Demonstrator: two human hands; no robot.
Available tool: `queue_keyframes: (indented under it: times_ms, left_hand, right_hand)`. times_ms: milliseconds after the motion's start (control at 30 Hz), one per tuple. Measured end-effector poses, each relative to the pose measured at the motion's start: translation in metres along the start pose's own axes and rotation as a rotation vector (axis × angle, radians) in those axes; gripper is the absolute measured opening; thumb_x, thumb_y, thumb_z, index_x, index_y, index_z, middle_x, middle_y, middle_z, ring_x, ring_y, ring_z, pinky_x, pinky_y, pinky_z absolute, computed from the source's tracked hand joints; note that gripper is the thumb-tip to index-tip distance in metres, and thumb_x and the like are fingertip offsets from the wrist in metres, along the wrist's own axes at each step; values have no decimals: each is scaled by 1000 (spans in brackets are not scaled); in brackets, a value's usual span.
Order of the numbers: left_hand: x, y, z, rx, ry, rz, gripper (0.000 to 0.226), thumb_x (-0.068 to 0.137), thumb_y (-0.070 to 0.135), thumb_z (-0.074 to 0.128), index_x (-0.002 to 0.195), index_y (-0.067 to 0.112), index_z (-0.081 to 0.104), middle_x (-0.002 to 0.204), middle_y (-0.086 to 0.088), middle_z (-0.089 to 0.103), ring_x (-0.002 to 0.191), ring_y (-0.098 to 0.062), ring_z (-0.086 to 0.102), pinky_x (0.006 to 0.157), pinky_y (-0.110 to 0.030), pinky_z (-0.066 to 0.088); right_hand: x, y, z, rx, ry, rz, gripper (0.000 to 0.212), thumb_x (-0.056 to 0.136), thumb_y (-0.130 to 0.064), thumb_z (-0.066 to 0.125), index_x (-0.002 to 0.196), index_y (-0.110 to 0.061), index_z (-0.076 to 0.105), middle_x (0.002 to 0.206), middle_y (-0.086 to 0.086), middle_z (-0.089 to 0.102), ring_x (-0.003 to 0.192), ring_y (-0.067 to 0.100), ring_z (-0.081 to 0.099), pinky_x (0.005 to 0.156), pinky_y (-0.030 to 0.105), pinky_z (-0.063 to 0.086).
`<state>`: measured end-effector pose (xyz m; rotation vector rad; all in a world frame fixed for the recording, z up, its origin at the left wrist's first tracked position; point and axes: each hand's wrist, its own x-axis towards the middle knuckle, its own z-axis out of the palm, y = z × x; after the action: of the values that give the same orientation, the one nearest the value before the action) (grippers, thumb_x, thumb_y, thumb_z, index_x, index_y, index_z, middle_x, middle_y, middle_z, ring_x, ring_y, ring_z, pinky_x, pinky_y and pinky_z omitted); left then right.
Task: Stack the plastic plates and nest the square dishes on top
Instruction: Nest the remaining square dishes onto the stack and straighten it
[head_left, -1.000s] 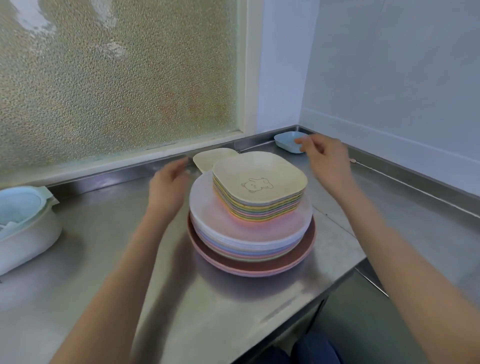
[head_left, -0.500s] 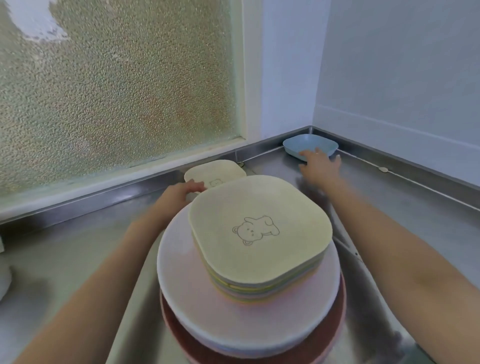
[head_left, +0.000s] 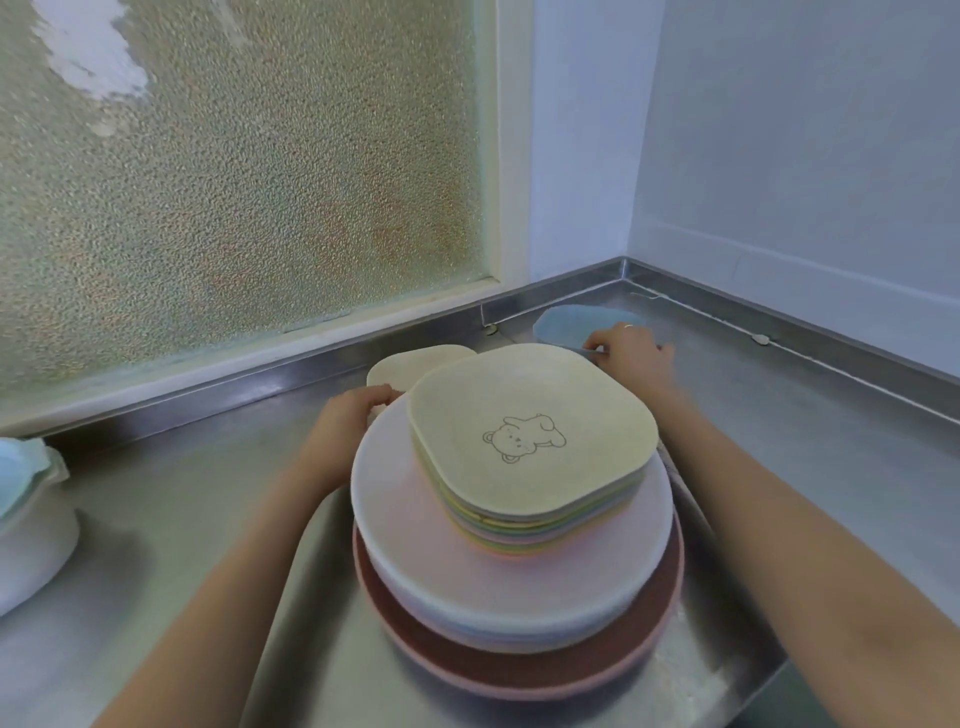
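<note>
Steel counter (head_left: 171, 525), corner under a frosted window (head_left: 234, 171). Left hand (head_left: 348, 415) curled, gripping near edge of cream square dish (head_left: 415, 361) behind the stack. Right hand (head_left: 631, 351) curled at near rim of blue square dish (head_left: 571, 323) in the corner; pinch probable, fingertips hidden. Both dishes lie beyond the fingers, away from the body. Nested square dishes (head_left: 530, 441) top the round plates (head_left: 514, 582) between the forearms. White container (head_left: 31, 525) far left.
</note>
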<state>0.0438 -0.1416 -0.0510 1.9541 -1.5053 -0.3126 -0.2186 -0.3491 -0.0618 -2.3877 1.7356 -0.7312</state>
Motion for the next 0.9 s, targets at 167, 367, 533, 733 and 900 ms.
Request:
queue_keyframes:
  times_ms: [167,367,533,733,900]
  left_hand:
    - [-32,4,-10,-159,5,57,26,81,13,67,106,21,70,116,1,69,112,-16,60,94,-39,49]
    - [-77,35,-9,-759,193,-123,27,95,5,44,107,13,67,102,-4,70,96,-19,62,89,-32,48]
    - [-105,53,4,-1003,214,-163,28,93,26,49,117,19,61,125,-1,62,117,-15,56,107,-36,39]
    - [-114,61,13,-996,277,-108,34,98,22,42,130,20,51,136,2,52,126,-13,47,112,-35,31]
    - [-116,64,19,-897,307,-45,37,99,24,41,135,18,47,136,6,49,127,-9,44,111,-29,29]
  right_hand:
    - [-25,-18,-34,205,112,-104,17,87,-9,57,95,-10,72,99,17,59,94,34,54,69,31,36]
    - [-78,-51,-107,510,360,-310,17,81,4,60,93,-1,72,83,12,57,79,15,46,62,11,29]
    - [-138,-63,-152,594,295,-478,16,83,0,61,93,-6,71,87,-1,55,81,6,50,75,4,36]
    - [-192,-58,-162,488,149,-611,15,81,-13,61,88,-11,74,85,-5,56,84,6,51,78,11,37]
    - [-198,-45,-153,352,77,-616,17,81,-17,57,87,-10,72,87,-4,59,83,5,50,76,16,36]
